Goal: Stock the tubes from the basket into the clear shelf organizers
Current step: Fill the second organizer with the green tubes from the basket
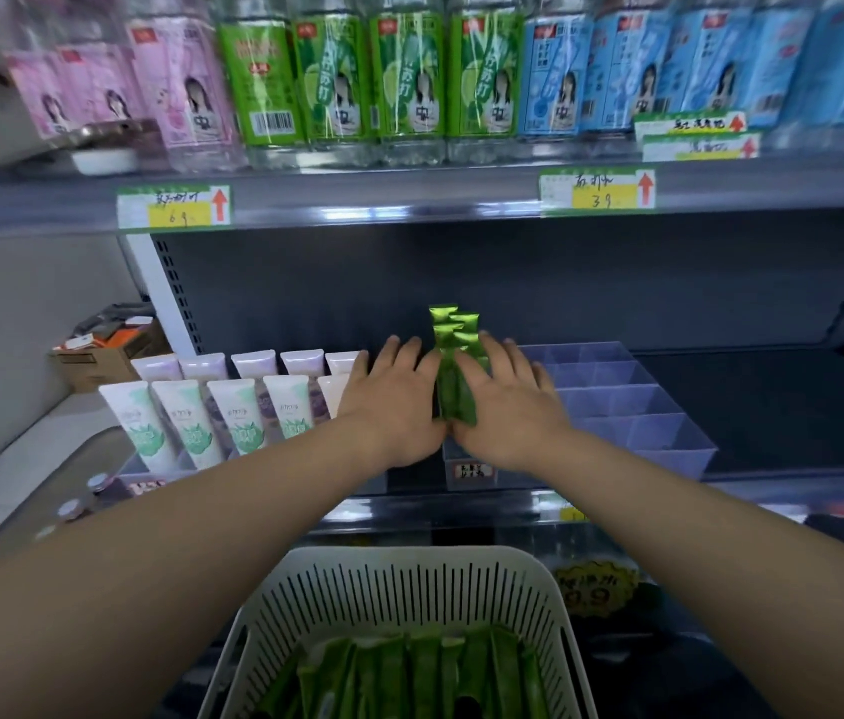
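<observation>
Green glossy foil tubes (pixel 453 376), crimp-topped, stand bundled between left hand (pixel 394 402) and right hand (pixel 508 407), straight fingers pressing; clear ribbed organizer (pixel 632 402) at 3 o'clock, slotted white basket (pixel 399 589) at 6.

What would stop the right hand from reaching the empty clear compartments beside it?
Likely nothing, so yes: the right hand rests against the green tubes, and the empty compartments sit open-topped right beside it, unobstructed.

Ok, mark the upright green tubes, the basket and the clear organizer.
green tubes (pixel 451 386), head view, middle of the bundle
basket (pixel 399 589), head view, slotted far wall
clear organizer (pixel 617 402), head view, a bare divider
</observation>
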`<state>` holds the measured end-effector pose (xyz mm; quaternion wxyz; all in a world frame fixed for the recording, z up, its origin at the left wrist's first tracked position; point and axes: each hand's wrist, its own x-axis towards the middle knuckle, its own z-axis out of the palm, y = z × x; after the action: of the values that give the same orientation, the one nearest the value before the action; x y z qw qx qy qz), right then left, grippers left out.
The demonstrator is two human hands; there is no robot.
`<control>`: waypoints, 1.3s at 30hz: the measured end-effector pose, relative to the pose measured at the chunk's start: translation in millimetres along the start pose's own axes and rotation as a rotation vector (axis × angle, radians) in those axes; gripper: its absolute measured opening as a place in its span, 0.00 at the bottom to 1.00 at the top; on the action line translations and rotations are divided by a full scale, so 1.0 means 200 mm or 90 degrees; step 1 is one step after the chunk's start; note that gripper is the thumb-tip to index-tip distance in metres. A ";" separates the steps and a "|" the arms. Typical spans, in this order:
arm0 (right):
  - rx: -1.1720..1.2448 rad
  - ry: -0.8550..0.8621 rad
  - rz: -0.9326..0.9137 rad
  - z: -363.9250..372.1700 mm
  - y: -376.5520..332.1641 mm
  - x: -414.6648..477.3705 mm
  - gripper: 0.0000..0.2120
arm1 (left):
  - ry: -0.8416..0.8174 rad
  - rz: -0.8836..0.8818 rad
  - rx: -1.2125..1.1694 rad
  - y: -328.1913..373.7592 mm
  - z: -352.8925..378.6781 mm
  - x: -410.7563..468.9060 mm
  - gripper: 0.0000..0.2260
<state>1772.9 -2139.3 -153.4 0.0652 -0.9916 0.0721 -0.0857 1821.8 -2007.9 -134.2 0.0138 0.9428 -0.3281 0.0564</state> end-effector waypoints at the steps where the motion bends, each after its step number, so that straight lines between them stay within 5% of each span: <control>1: 0.000 -0.004 -0.002 0.01 -0.01 -0.03 0.39 | -0.004 -0.006 -0.003 0.00 0.01 -0.03 0.36; 25: 0.034 -0.220 -0.005 0.59 -0.13 -0.55 0.41 | -0.153 -0.019 -0.046 -0.14 0.57 -0.58 0.38; 34: 0.085 -0.322 0.025 0.85 -0.07 -0.61 0.35 | -0.260 -0.042 -0.133 -0.17 0.89 -0.61 0.35; 39: 0.092 -0.369 0.041 1.01 -0.06 -0.59 0.30 | -0.331 -0.073 -0.179 -0.20 1.06 -0.61 0.25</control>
<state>1695.1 -2086.1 -368.5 0.1564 -0.9646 0.0756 0.1983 1772.9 -1915.4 -357.7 0.0628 0.9313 -0.2718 -0.2340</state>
